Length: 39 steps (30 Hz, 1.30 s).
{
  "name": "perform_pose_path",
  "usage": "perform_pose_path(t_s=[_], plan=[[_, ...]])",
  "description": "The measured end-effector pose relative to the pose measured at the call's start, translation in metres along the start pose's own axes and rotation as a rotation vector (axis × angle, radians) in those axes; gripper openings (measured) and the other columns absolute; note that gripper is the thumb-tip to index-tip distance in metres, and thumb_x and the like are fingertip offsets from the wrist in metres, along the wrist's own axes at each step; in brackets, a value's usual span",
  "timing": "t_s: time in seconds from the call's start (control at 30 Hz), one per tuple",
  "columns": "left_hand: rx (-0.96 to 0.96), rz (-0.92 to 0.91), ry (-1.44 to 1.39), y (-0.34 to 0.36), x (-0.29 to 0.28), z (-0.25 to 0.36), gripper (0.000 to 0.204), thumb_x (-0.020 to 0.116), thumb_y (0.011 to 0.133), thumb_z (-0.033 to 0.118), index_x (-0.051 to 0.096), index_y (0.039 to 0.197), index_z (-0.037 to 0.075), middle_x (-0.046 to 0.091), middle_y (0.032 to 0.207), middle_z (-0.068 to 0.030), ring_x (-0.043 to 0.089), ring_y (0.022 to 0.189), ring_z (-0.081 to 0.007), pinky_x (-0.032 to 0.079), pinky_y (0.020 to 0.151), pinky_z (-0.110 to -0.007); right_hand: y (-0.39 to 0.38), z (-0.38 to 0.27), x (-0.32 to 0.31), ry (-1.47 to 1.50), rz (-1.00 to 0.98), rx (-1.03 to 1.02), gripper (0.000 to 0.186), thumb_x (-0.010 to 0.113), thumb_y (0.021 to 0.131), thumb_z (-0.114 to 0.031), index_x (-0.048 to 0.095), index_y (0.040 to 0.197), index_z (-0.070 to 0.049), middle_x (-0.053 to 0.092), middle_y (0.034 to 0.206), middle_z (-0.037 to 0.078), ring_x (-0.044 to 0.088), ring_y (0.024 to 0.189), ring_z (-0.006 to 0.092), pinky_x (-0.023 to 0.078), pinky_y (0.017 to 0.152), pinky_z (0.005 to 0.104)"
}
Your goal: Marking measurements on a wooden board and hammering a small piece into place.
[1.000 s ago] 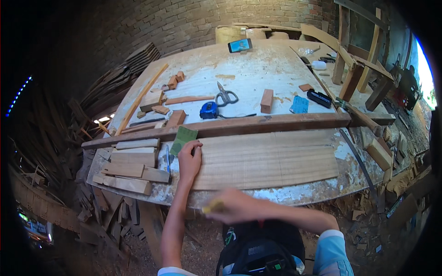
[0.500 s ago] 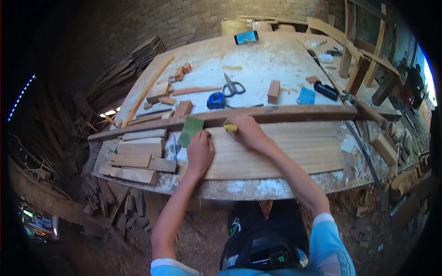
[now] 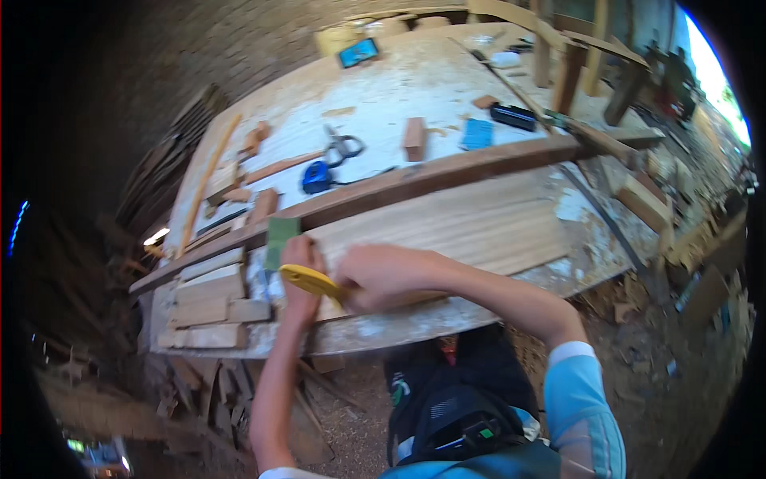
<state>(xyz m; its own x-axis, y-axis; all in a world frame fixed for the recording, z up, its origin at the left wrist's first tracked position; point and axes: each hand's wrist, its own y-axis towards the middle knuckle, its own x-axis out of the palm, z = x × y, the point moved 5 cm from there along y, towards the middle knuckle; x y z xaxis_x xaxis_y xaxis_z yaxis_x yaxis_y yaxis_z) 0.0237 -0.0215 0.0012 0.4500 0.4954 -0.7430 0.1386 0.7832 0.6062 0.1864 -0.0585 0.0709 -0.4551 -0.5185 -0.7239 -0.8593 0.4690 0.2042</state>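
Observation:
My left hand [image 3: 297, 257] is closed at the lower end of a flat green rectangular sheet [image 3: 280, 237], whose upper part lies against a long brown wooden beam [image 3: 415, 185]. Gripped in my right hand [image 3: 379, 275] is a long, slightly curved yellow tool [image 3: 308, 281] that looks like a utility knife. It is raised over my left wrist, its far end pointing left; motion blurs it and I cannot make out a blade. Under my right forearm lies a wide pale wooden board [image 3: 479, 219], along the near side of the beam.
Short wood pieces [image 3: 203, 311] are stacked on the left. Beyond the beam lie a blue tape measure [image 3: 317, 177], scissors [image 3: 345, 147], a reddish block [image 3: 414, 139], a blue packet [image 3: 477, 134] and a black case [image 3: 513, 116]. A phone [image 3: 357, 53] rests at the back.
My right hand has pulled back from the beam and moved left toward my left hand, lifting the yellow tool. My left hand stays at the green sheet. The whole view has turned and shifted.

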Motion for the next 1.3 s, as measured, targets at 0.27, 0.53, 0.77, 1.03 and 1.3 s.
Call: perform_pose_path(t_s=[0.27,0.53,0.77,1.03,1.3], plan=[[0.022,-0.035,0.139,-0.004,-0.012,-0.016,0.015,0.052,0.08,-0.001,0.054,0.095,-0.002,0.056,0.095,-0.0187,0.051,0.094,-0.0367,0.04,0.084,-0.043,-0.012,0.119,-0.021,-0.5,0.779,0.081,0.013,0.062,0.071,-0.012,0.062,0.083,-0.006,0.06,0.082,0.014,0.061,0.077,0.0318,0.049,0.064,0.0427],[-0.072,-0.596,0.114,-0.054,0.028,0.107,0.05,0.046,0.093,0.032,0.043,0.135,0.004,0.013,0.151,-0.0227,0.011,0.14,-0.0404,0.007,0.112,-0.052,-0.017,0.122,-0.013,-0.62,0.82,0.082,0.024,0.065,0.067,-0.012,0.064,0.091,-0.011,0.058,0.088,0.012,0.059,0.087,0.0297,0.048,0.071,0.0394],[-0.174,-1.266,-1.06,-0.029,-0.01,0.143,0.042,0.056,0.09,0.033,0.06,0.118,0.001,0.053,0.129,-0.0163,0.046,0.123,-0.0266,0.015,0.112,-0.045,-0.021,0.123,-0.03,-0.234,0.845,0.203,0.016,0.062,0.068,-0.008,0.065,0.084,-0.007,0.06,0.084,0.012,0.06,0.081,0.0316,0.049,0.069,0.0403],[0.0,-0.244,-0.258,0.007,0.023,0.002,0.025,0.056,0.087,0.013,0.061,0.107,-0.001,0.053,0.119,-0.019,0.05,0.111,-0.0335,0.038,0.097,-0.039,-0.041,0.048,-0.01,0.512,0.875,-0.076,0.011,0.054,0.082,-0.013,0.056,0.078,-0.002,0.054,0.065,0.009,0.051,0.06,0.0145,0.044,0.06,0.0295],[0.03,-0.228,-0.162,0.013,0.02,0.033,0.028,0.055,0.088,0.015,0.06,0.112,0.001,0.052,0.122,-0.0202,0.047,0.115,-0.0353,0.035,0.099,-0.041,-0.227,0.097,-0.064,0.348,1.095,0.945,0.019,0.054,0.081,-0.018,0.06,0.086,-0.001,0.062,0.07,0.009,0.062,0.057,0.0201,0.05,0.053,0.0338]])
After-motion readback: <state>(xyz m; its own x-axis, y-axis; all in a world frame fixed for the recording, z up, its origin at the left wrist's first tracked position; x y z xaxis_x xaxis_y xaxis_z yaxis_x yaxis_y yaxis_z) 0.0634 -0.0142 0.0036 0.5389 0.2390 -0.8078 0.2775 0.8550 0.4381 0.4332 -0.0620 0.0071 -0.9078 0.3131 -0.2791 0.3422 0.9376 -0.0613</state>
